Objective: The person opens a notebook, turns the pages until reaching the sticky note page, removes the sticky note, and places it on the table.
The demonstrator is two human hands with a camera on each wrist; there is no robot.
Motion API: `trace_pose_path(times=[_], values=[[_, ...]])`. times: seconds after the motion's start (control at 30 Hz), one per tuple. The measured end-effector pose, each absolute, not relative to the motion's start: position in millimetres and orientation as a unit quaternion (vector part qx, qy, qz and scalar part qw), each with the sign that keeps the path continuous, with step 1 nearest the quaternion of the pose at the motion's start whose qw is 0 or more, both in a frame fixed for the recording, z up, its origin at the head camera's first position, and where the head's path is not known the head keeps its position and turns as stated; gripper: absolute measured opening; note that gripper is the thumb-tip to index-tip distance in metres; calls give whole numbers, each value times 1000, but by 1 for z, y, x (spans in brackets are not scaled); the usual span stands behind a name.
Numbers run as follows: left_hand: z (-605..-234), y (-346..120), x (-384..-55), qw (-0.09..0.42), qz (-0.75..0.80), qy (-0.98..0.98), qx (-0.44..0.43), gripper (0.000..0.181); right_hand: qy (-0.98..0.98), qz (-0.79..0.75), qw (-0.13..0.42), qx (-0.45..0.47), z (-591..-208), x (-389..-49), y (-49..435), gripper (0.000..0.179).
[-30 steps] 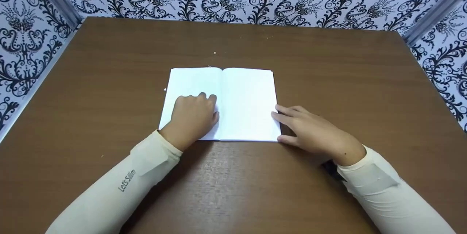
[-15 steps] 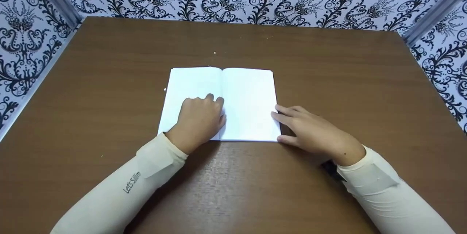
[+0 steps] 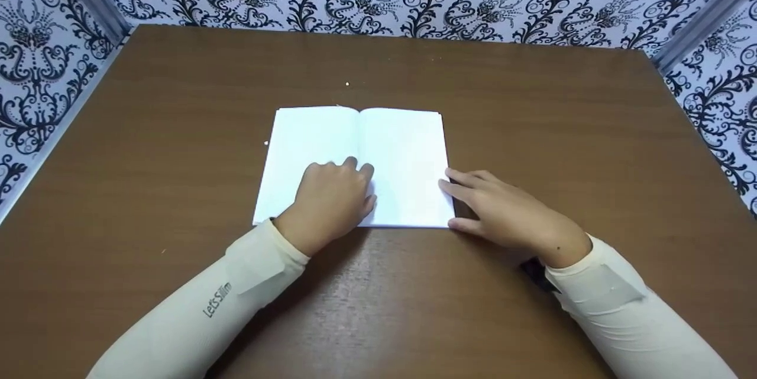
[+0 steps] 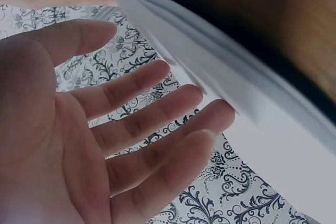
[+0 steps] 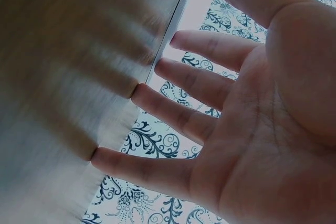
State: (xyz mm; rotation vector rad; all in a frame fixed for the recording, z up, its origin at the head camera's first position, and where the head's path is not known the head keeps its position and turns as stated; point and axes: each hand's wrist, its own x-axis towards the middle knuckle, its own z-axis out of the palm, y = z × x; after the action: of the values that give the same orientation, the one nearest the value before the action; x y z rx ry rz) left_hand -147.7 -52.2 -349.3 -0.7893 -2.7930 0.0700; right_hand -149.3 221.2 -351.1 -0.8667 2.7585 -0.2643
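An open notebook (image 3: 408, 148) with blank white pages lies flat in the middle of the brown table. My left hand (image 3: 332, 196) is over the lower part of its center fold, knuckles up, hiding that part of the fold. In the left wrist view its loosely bent fingers (image 4: 147, 116) touch the page with their tips and grip nothing. The right hand (image 3: 502, 207) rests at the notebook's lower right edge, fingers spread. Seen from the right wrist, its fingers (image 5: 178, 119) are nearly straight, some tips on the table surface and others by the notebook's edge.
The wooden table (image 3: 532, 101) has a few tiny white scraps (image 3: 347, 84) on it. Black-and-white patterned panels (image 3: 366, 0) stand behind it and along both sides. Pale sleeves (image 3: 201, 308) cover both forearms.
My left hand has slid to the right across the left page, onto the fold and the right page's edge. The right hand and the notebook have stayed in place.
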Motion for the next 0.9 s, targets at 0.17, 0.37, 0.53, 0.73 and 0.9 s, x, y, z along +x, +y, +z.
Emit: trace_pose_path(times=[0.17, 0.37, 0.53, 0.73, 0.9], values=[[-347, -53, -143, 59, 49, -958, -278, 48, 944, -89, 121, -293, -351, -149, 221, 64], [-348, -53, -139, 21, 50, -958, -280, 64, 944, -92, 121, -295, -352, -149, 220, 64], [-349, -53, -139, 31, 43, -957, -287, 67, 943, -94, 123, -295, -351, -149, 220, 64], [-347, -55, -139, 27, 39, -955, -294, 62, 943, -96, 121, -296, -351, -150, 220, 64], [-346, -55, -139, 21, 35, -955, -293, 60, 943, -99, 123, -293, -352, -149, 220, 64]])
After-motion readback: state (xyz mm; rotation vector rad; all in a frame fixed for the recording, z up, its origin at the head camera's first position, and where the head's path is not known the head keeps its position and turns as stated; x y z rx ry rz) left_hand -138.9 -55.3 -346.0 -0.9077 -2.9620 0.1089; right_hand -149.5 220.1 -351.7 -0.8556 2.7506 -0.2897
